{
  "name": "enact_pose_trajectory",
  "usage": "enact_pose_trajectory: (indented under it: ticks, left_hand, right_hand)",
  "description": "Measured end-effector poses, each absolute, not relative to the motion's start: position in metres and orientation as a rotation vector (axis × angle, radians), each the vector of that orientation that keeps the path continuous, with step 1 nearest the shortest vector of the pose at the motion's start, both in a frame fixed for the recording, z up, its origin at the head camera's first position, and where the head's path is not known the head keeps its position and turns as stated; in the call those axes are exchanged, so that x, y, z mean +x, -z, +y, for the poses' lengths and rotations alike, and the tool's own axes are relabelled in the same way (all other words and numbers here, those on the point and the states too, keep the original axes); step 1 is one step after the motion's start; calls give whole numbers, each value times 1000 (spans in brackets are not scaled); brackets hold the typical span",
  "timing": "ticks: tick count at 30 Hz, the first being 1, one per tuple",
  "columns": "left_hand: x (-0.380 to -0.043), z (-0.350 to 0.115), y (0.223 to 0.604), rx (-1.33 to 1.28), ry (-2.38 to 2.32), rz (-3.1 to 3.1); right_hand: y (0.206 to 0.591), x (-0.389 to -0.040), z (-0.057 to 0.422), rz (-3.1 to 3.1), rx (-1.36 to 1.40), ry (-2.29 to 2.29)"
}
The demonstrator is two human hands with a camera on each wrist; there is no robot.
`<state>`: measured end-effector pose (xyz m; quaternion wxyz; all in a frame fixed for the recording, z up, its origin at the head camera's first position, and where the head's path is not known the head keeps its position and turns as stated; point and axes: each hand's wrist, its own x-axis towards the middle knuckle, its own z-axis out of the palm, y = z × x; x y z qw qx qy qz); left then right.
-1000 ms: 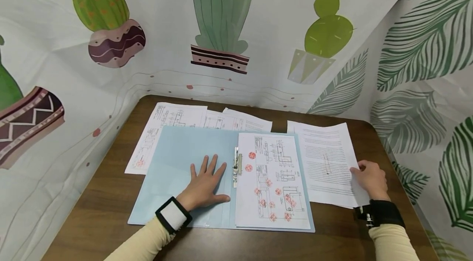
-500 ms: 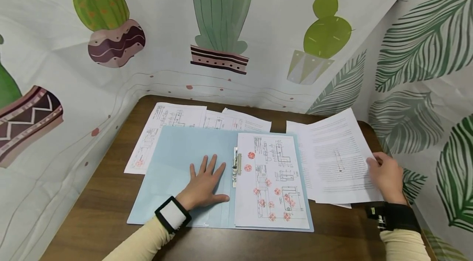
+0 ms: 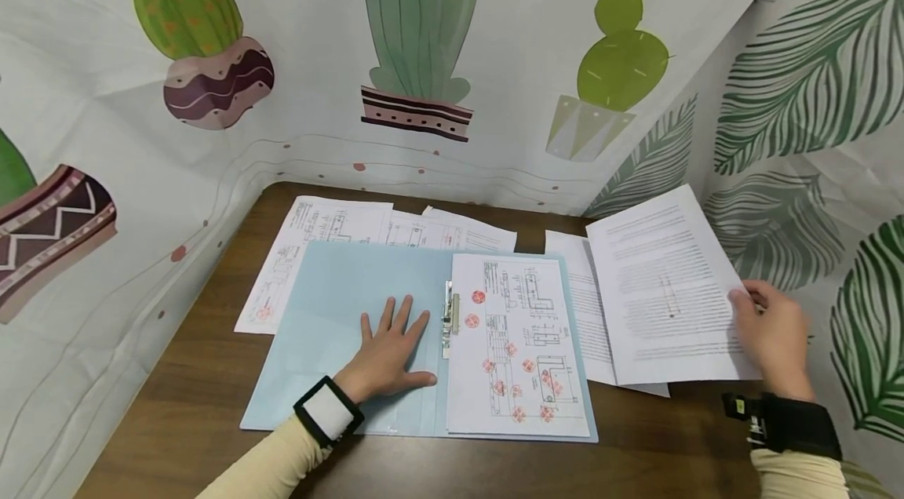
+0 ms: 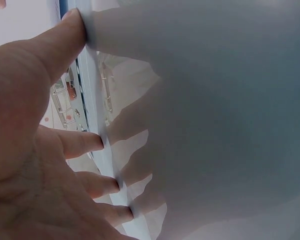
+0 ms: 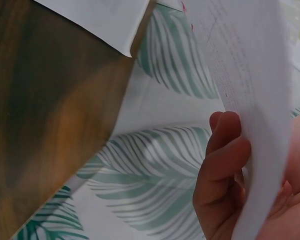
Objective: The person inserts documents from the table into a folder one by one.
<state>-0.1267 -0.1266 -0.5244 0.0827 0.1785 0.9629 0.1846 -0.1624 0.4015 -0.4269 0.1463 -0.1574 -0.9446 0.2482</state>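
Observation:
My left hand [image 3: 384, 354] rests on the left cover of a light blue folder [image 3: 346, 279], fingers spread and straight. The folder lies spread wide, with a metal clip [image 3: 450, 318] at its spine. On its right side lies a drawing sheet [image 3: 523, 397] with several red stamps. My right hand [image 3: 773, 334] pinches the right edge of a printed sheet [image 3: 671, 279], which is raised and tilted. In the right wrist view, fingers [image 5: 222, 160] curl against one side of that paper [image 5: 262, 100]. Beneath it, another printed sheet [image 3: 589, 311] lies partly under the folder.
Behind the folder, several overlapping papers [image 3: 282, 271] lie partly covered by it. The brown wooden table [image 3: 205, 358] meets a hanging cloth [image 3: 304, 91] printed with cacti and leaves at the back and right.
My right hand has moved to the right and lifted the printed sheet off the pile, uncovering the sheet below. The left hand has stayed on the folder.

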Motion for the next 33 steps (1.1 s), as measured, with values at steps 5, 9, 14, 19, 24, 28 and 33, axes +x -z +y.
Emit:
enact_pose_trajectory:
  ticks: [5,9,14,19,24,28,33]
  left_hand:
    - [-128,-127,526,529,-541,2875]
    - [-128,-127,526,525,-539,2881]
    - [-127,-127,526,525,-543,2880]
    - [-126,-127,527,528,-543,2880]
    - [-127,-127,527,531,-542,2879]
    - [-128,-127,527,527,-521,2878]
    - [-129,-127,528,529,-521,2874]
  right_hand:
    - [415,-157,404,-2696,-444,-718]
    - [412,-155,406,-2693,-469,-709]
    - [414,-154,408,-2692,-489,-713]
    - [418,-153,406,-2707,-493,-732]
    - [426,-150,397,-2717,-487,-751]
    - [434,-150,386,-2693,-453,-763]
    - [444,-150,372,-2716,-397,-771]
